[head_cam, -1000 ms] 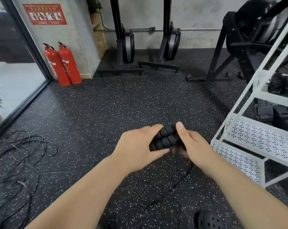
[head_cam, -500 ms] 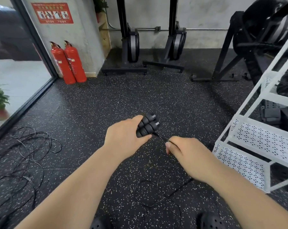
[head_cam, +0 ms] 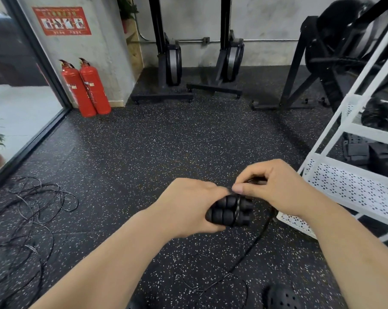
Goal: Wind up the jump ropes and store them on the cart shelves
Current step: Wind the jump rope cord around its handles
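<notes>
My left hand [head_cam: 186, 206] grips the two black ribbed jump rope handles [head_cam: 227, 211] side by side, pointing right. One turn of the thin black rope crosses the handles. Just above them my right hand [head_cam: 275, 188] pinches the rope between thumb and fingers. The loose rope [head_cam: 247, 253] hangs from the handles down to the floor and loops near my feet. The white cart [head_cam: 353, 188] with perforated shelves stands at the right, close to my right hand. Dark wound bundles [head_cam: 378, 114] lie on an upper shelf.
A tangle of other ropes [head_cam: 26, 219] lies on the speckled floor at the left. Two red fire extinguishers [head_cam: 86, 88] stand by the wall. Rowing machines [head_cam: 170, 63] and a black exercise frame [head_cam: 326, 63] line the back. My dark shoe [head_cam: 282, 297] shows at the bottom.
My right hand has moved from below right of the handles up over them, laying a turn of rope across. The handles dropped lower and now point right.
</notes>
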